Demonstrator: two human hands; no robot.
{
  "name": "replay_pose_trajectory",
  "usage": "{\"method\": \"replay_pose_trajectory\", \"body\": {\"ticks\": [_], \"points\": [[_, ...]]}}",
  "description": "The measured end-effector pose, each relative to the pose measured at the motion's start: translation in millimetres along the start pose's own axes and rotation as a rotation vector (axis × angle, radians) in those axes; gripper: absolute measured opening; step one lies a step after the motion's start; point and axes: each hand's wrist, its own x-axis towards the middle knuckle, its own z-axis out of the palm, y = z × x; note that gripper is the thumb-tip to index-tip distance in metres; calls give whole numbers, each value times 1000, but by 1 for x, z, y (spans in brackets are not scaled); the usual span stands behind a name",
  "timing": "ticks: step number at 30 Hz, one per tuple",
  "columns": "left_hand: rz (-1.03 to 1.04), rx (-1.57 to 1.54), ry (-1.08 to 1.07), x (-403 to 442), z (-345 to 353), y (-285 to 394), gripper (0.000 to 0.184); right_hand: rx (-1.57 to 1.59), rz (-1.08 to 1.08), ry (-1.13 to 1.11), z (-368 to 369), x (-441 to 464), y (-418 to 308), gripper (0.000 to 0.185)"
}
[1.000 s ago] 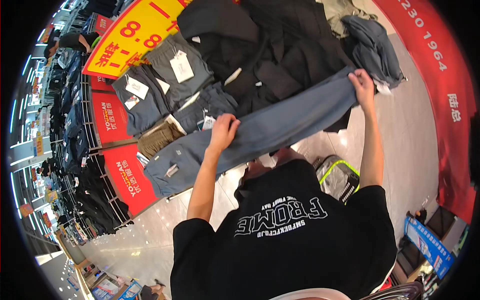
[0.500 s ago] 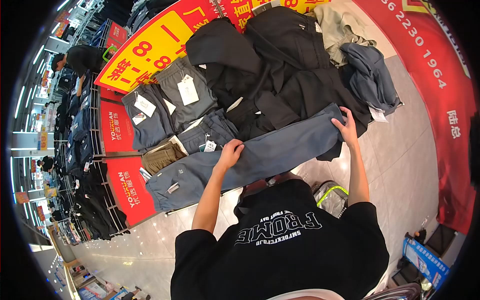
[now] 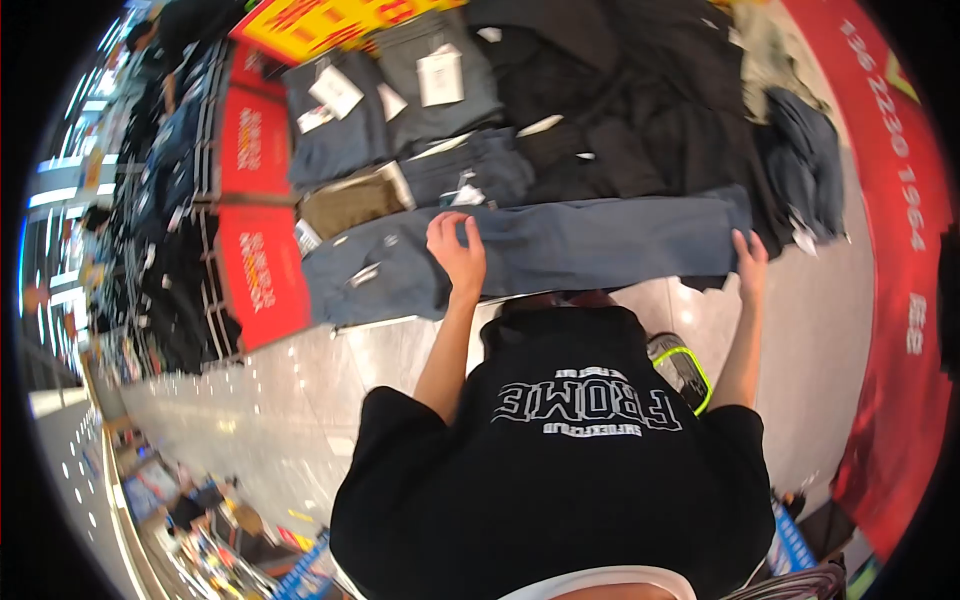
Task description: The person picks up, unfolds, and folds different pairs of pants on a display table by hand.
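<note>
Grey trousers (image 3: 600,243) beside black garments (image 3: 640,100), shiny floor (image 3: 805,370) below; left fingers (image 3: 454,222) apart, grip of right fingers (image 3: 758,249) unclear.

Long trousers (image 3: 620,240) are showing plain slate blue-grey, a small label (image 3: 365,274) standing out white on them. The folded garment (image 3: 355,208) is reading olive-brown. The garment heap (image 3: 640,110) is showing solid black; the bundle (image 3: 805,165) is repeating the slate tone. The shirt (image 3: 560,490) is carrying white lettering on black — the large letters only outlined. The sign (image 3: 330,25) is pairing red with yellow; the banner (image 3: 865,150) is bearing white digits on red.
</note>
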Motion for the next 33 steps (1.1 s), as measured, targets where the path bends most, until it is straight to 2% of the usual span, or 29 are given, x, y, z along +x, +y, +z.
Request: {"method": "replay_pose_trajectory", "body": {"ticks": [2, 3, 4, 5, 6, 7, 8, 10, 11, 13, 15, 16, 17, 18, 20, 21, 22, 24, 25, 26, 27, 28, 30, 31, 33], "points": [[-149, 194, 280, -16, -41, -32, 13, 3, -30, -104, -5, 15, 15, 49], [-222, 316, 353, -24, -65, -51, 17, -56, -55, 31, 6, 11, 13, 49], [-308, 430, 464, -38, -83, -84, 22, -118, -82, 5, 10, 5, -1, 48], [-511, 590, 560, -47, -103, -102, 31, -135, -117, -30, 9, 13, 7, 47], [-699, 734, 586, -57, -120, -130, 38, -161, -63, -24, 9, 18, 12, 46], [-899, 740, 577, -63, -139, -150, 49, -155, -40, -2, 15, 16, 6, 47], [-925, 751, 594, -72, -156, -180, 49, -150, -15, 22, 19, 14, 2, 48], [-957, 492, 507, -90, -180, -240, 54, -62, 25, -4, 21, 16, 3, 51], [-973, 496, 520, -87, -191, -243, 54, -11, 125, -42, 19, 17, -4, 51], [-1241, -340, 468, -72, -213, -244, 51, 49, 191, -125, 15, 17, -15, 52], [-1222, -241, 529, -78, -218, -288, 44, 119, 252, -212, 5, 21, -21, 47], [-1199, -139, 576, -70, -220, -279, 38, 112, 246, -214, 1, 23, -25, 47], [-1353, -262, 499, -64, -227, -269, 32, 246, 345, -245, -6, 25, -30, 44], [-1364, -270, 501, -57, -233, -263, 32, 378, 443, -274, -11, 28, -39, 40], [-1483, -458, 422, -49, -240, -266, 28, 416, 430, -275, -15, 25, -63, 38], [-1444, -593, 465, -47, -242, -270, 27, 505, 371, -255, -21, 29, -68, 40], [-1452, -596, 466, -43, -245, -262, 27, 595, 312, -235, -29, 37, -68, 41], [-1167, -617, 613, -27, -256, -245, 29, 710, 268, -301, -42, 48, -69, 42], [-1167, -620, 608, -19, -262, -237, 29, 571, -142, -188, -37, 39, -84, 37], [-1046, -636, 723, -11, -268, -228, 28, 415, -544, -70, -36, 32, -98, 33], [-921, -650, 836, -5, -272, -222, 28, 417, -545, -65, -39, 30, -108, 33], [-919, -654, 835, -4, -282, -224, 28, 362, -613, 11, -38, 23, -123, 31], [-900, -1018, 822, -4, -313, -233, 25, 196, -759, 145, -36, -1, -154, 28], [-893, -1013, 821, -4, -326, -220, 25, 102, -821, 194, -34, -15, -166, 27], [-974, -1164, 1058, -9, -356, -183, 27, -88, -936, 290, -33, -44, -188, 25]]}}
